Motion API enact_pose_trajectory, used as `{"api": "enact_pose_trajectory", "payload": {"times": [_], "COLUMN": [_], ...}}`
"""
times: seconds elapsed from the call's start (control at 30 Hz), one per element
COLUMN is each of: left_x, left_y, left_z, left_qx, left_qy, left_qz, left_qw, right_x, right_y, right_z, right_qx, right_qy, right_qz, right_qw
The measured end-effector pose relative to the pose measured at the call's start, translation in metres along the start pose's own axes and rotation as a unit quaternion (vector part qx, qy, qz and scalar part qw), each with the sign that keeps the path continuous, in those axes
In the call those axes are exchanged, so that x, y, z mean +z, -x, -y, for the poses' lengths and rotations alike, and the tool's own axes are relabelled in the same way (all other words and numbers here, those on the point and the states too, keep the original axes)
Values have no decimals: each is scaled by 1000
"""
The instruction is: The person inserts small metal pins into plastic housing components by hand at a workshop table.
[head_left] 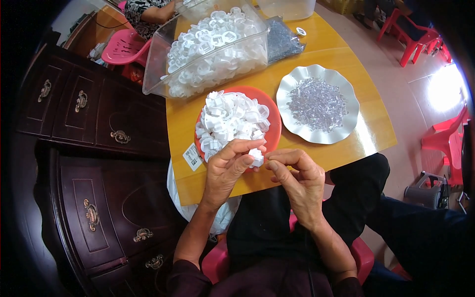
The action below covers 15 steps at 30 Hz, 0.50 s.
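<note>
Between the fingers of my left hand (pixel 226 171) is a small white plastic part (pixel 256 157), held just over the near edge of a red plate (pixel 273 116). My right hand (pixel 299 180) is pinched close beside that part; whatever its thumb and forefinger hold is too small to make out. White plastic parts (pixel 230 116) lie heaped on the red plate. To its right, a white scallop-edged plate (pixel 350 116) carries a pile of small clear plastic pieces (pixel 318 105).
Behind the red plate stands a clear plastic bin (pixel 158 81) full of white parts, with a bag of clear pieces (pixel 284 39) beside it. Dark drawers (pixel 94 198) flank the yellow table (pixel 368 89) on the left. Another person's arm (pixel 158 12) shows at the far side.
</note>
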State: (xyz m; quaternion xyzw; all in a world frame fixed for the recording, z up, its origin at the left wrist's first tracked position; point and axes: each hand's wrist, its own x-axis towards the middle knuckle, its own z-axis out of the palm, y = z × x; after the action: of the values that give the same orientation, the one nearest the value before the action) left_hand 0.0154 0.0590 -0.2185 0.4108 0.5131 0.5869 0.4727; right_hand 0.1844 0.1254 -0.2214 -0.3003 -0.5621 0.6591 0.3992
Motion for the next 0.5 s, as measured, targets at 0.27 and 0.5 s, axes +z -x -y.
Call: {"api": "enact_pose_trajectory", "payload": {"times": [0.27, 0.5], "left_x": [0, 3], "left_y": [-2, -1], "left_z": [4, 2], "left_qx": [23, 27], "left_qy": [5, -10], "left_qz": [4, 7], "left_qw": [1000, 1000], "right_x": [1, 1], "right_y": [1, -1], "right_z": [-1, -4], "right_qx": [2, -76], "right_qy": [-16, 40], "right_qz": [-11, -40], "right_qw": [1000, 996]}}
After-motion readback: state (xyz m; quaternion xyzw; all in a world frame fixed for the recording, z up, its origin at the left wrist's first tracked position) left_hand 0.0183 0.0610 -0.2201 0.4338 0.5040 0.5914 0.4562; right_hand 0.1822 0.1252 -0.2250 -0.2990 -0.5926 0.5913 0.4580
